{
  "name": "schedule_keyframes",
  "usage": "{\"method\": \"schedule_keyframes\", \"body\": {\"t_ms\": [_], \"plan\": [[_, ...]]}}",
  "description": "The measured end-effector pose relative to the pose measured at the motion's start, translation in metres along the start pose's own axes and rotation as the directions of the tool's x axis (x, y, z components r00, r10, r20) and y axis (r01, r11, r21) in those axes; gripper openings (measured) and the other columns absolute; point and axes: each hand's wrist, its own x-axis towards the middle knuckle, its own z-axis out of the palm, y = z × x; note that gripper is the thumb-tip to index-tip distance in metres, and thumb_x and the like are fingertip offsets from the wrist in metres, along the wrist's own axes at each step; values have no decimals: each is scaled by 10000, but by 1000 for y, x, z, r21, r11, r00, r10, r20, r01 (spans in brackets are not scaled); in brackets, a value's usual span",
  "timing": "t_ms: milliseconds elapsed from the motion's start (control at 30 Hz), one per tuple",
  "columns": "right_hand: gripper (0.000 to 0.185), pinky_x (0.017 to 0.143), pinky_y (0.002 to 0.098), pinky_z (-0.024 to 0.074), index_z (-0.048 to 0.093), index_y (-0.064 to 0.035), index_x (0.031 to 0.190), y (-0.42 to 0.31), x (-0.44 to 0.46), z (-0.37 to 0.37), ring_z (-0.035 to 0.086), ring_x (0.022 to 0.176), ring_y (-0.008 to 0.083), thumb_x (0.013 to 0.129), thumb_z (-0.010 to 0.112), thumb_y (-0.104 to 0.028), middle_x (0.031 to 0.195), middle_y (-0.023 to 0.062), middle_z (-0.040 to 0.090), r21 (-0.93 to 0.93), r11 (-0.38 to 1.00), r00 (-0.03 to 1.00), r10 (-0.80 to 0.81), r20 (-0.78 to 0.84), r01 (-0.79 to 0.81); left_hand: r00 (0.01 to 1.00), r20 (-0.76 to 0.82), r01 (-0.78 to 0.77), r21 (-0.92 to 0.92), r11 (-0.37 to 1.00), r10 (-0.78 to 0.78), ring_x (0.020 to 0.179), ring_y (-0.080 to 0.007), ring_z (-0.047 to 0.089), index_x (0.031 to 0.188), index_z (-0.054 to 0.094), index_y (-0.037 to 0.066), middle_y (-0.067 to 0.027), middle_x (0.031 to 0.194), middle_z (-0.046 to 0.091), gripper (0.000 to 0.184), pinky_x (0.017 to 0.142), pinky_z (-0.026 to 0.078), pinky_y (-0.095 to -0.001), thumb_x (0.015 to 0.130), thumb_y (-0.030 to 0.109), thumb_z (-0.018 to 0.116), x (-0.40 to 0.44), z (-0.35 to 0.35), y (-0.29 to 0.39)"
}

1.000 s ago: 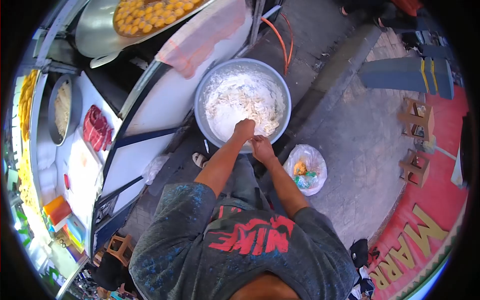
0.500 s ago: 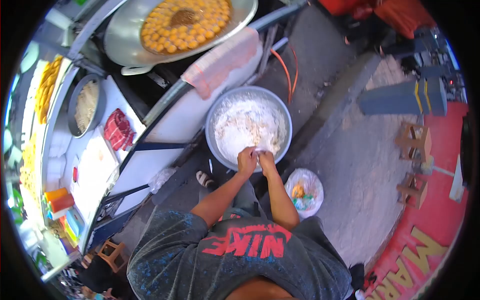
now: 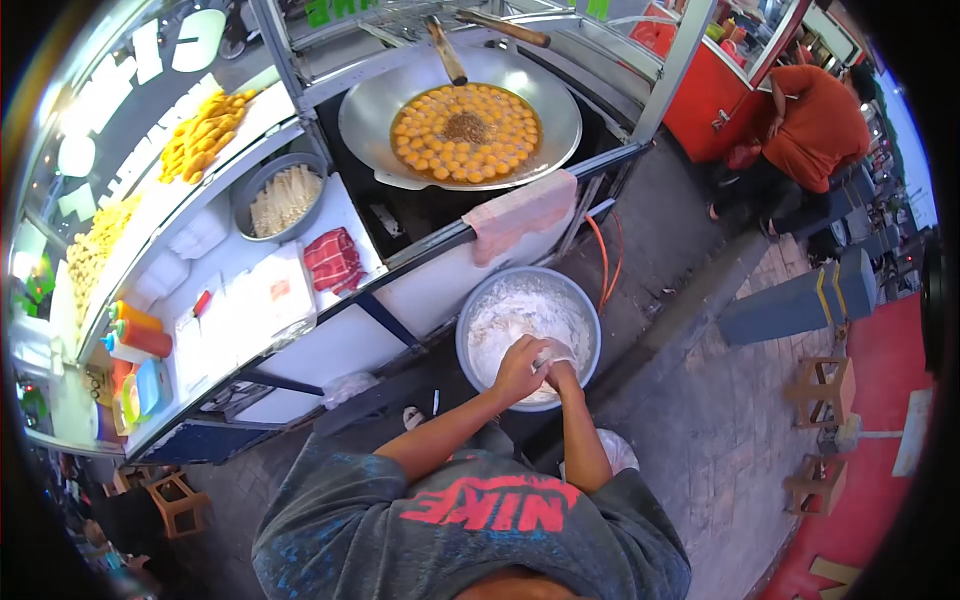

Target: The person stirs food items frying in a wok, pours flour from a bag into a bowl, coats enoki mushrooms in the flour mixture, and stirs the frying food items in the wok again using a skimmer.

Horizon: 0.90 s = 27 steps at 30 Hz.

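Note:
A grey basin (image 3: 587, 300) of white flour (image 3: 510, 312) stands low in front of me. Over its near side my left hand (image 3: 520, 371) and my right hand (image 3: 562, 376) come together, fingers curled and pressed against each other. Something whitish and floury shows between them; whether it is dough or just coated fingers I cannot make out. Beyond the basin, a large metal wok (image 3: 362, 120) holds oil with many round orange balls (image 3: 470, 165) floating in it. A pale pink cloth (image 3: 520, 215) hangs over the cart's edge between wok and basin.
On the cart counter at left are a grey bowl of pale strips (image 3: 287, 200), a red cloth (image 3: 333, 262), sauce bottles (image 3: 140, 330) and yellow fried pieces (image 3: 203, 135). Wooden-handled tools (image 3: 446, 50) rest by the wok. A plastic-lined bin (image 3: 617, 450) is near my right arm. A person (image 3: 820, 130) bends at far right.
My view has tilted up, so the wok and counter show more fully and the basin sits lower. My hands stay together over the flour, lifted slightly, with more white showing between them.

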Motion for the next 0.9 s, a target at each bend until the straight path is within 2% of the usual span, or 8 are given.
{"method": "schedule_keyframes", "body": {"t_ms": [67, 100, 167, 333, 533, 633, 800, 900], "plan": [[292, 707, 406, 486, 650, -67, 907, 1, -3, 10, 620, 860, 303, 792, 547, -314, 895, 163, 650, 362, 927, 995, 96, 27, -99, 996, -86, -31, 52, 998, 36, 858, -331, 546, 1032, 536, 5, -154, 895, 542, 351, 745, 444, -393, 720, 78, 681, -15, -6, 6], [290, 641, 377, 474, 604, -68, 981, 1, -7, 17, 601, 756, 252, 837, 543, -313, 794, 125, 608, 649, 666, 923, 345, 170, -368, 997, -75, -18, 36, 999, 21, 872, -336, 561, 1024, 513, 4, -166, 910, 552, 371, 747, 454, -389, 706, 79, 689, -24, -4, 3], [312, 649, 334, 484, 589, -99, 979, -20, -11, 16, 577, 733, 202, 866, 527, -384, 810, 74, 588, 881, 270, 881, 391, 268, -388, 1000, 18, -6, -16, 1000, 7, 882, -336, 572, 1034, 513, 14, -175, 928, 558, 377, 750, 462, -387, 709, 92, 687, -33, -7, 0], [531, 686, 366, 485, 544, -90, 1117, -85, -43, -25, 568, 760, 223, 880, 476, -560, 869, 69, 584, 867, -363, 834, 309, 457, -341, 984, 134, 123, -18, 992, -120, 701, -315, 621, 857, 602, 8, -161, 772, 622, 170, 642, 498, -385, 748, 126, 658, -36, -16, 10], [571, 887, 421, 475, 502, -44, 1227, -103, -40, -19, 585, 983, 282, 918, 418, -518, 1102, 139, 591, 872, -485, 975, 152, 163, -70, 979, 156, -149, 119, 982, 130, 724, -353, 595, 755, 616, 21, -170, 736, 597, 82, 658, 474, -437, 742, 102, 612, -34, -33, 25], [570, 903, 410, 471, 475, -2, 1257, -84, -29, 3, 572, 1015, 301, 940, 391, -468, 1167, 174, 563, 946, -322, 917, 385, 101, 31, 949, 239, -238, 120, 964, 204, 727, -353, 588, 743, 610, 31, -164, 719, 583, 57, 661, 468, -436, 726, 84, 600, -42, -32, 29], [609, 911, 466, 447, 468, -23, 1273, -43, -5, 35, 539, 1066, 351, 891, 453, -498, 1215, 189, 538, 887, -382, 951, 62, 304, -259, 945, 285, -206, 138, 969, 160, 742, -373, 597, 738, 626, 54, -175, 754, 610, 72, 649, 464, -455, 728, 112, 583, -57, -35, 9], [604, 901, 493, 443, 457, -19, 1287, -23, 13, 58, 519, 1104, 349, 895, 430, -477, 1246, 193, 518, 926, -237, 910, 227, 346, -293, 950, 290, -153, 107, 982, 116, 731, -373, 602, 813, 649, 40, -168, 803, 626, 142, 655, 476, -447, 782, 167, 592, -65, -62, 4]]}}
